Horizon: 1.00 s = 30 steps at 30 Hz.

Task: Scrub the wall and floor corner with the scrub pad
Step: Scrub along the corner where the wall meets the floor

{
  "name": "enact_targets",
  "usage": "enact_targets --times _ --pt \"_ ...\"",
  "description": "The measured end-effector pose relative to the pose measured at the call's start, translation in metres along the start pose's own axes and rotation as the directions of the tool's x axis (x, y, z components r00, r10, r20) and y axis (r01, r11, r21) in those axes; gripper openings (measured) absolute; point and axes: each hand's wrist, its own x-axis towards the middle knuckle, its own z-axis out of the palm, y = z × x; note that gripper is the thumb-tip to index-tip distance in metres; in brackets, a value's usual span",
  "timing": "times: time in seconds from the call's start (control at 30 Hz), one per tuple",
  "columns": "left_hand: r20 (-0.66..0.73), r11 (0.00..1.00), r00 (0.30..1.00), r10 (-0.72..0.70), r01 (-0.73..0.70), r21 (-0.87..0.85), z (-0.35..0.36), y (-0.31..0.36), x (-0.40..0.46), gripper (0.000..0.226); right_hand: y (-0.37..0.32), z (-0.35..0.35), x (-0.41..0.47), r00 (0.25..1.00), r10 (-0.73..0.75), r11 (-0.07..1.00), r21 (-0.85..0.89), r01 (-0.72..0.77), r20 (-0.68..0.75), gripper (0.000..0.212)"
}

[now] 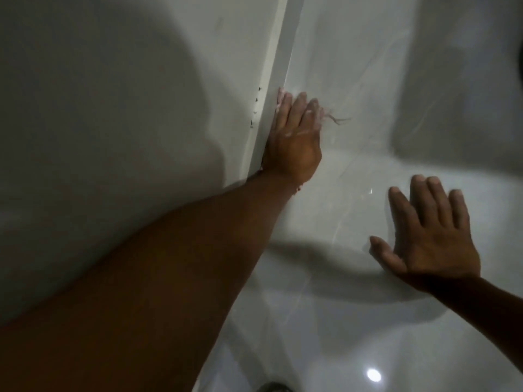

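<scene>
My left hand (294, 137) presses a pale pink scrub pad (281, 95) onto the floor, right against the white baseboard (273, 80) where the wall meets the floor. Most of the pad is hidden under my fingers. Only its frayed edges show, with loose fibres (338, 120) trailing to the right of my fingertips. Foam streaks lie on the back of that hand. My right hand (427, 236) rests flat on the glossy white floor tile (353, 171), fingers spread, holding nothing.
The grey-white wall (113, 108) fills the left side, with small dark specks (256, 108) along the top of the baseboard. Shadows cover much of the tiled floor. A bright light reflection (373, 374) shows near the bottom. A dark object (273, 387) peeks in at the bottom edge.
</scene>
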Motion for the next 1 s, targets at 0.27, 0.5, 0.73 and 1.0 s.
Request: enact_targets --times 0.27,0.5,0.73,1.0 --pt "0.096 0.999 0.995 0.002 -0.006 0.042 0.015 0.003 0.088 0.056 0.002 0.002 0.001 1.0 -0.004 1.0 -0.006 0.004 -0.013 0.097" --pt "-0.021 0.998 1.0 -0.014 0.013 -0.058 -0.021 0.0 -0.115 0.054 0.0 -0.002 0.001 1.0 0.015 1.0 0.003 -0.015 0.005 0.098" --pt "0.179 0.997 0.981 -0.068 0.076 -0.034 -0.043 -0.006 -0.248 0.051 -0.004 -0.006 0.002 0.997 0.032 0.999 0.008 -0.032 0.064 0.099" --pt "-0.031 0.998 0.999 -0.041 0.039 -0.052 -0.012 -0.004 -0.121 0.05 -0.003 -0.005 0.002 0.997 0.028 1.0 -0.013 -0.027 0.073 0.101"
